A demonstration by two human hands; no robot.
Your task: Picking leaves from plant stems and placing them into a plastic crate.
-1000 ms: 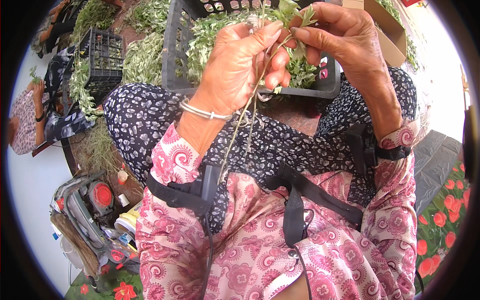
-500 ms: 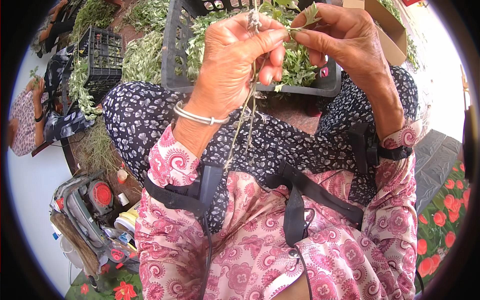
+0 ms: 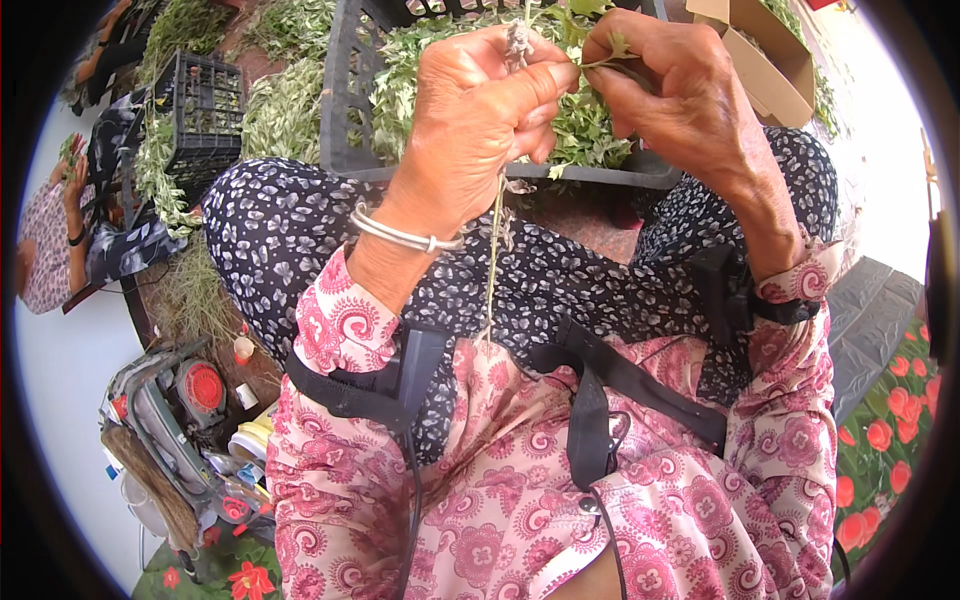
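Observation:
My left hand (image 3: pixel 478 125), with a silver bangle at the wrist, is closed around a small bunch of thin herb stems (image 3: pixel 493 255) that hang down over my lap. My right hand (image 3: pixel 672 88) pinches a leafy green sprig (image 3: pixel 604 60) right beside the left thumb, at the top of the bunch. Both hands are raised just in front of a dark plastic crate (image 3: pixel 345 120) filled with green leafy cuttings. The upper end of the bunch is hidden by my fingers.
A second black crate (image 3: pixel 205 110) and heaps of greenery lie at the upper left. A cardboard box (image 3: pixel 770 60) sits at the upper right. Another person (image 3: pixel 50 240) sits at the left edge. Bags and small items lie at the lower left.
Both hands have closed in together and risen slightly toward the crate. The right hand brought its sprig up against the bunch held in the left hand.

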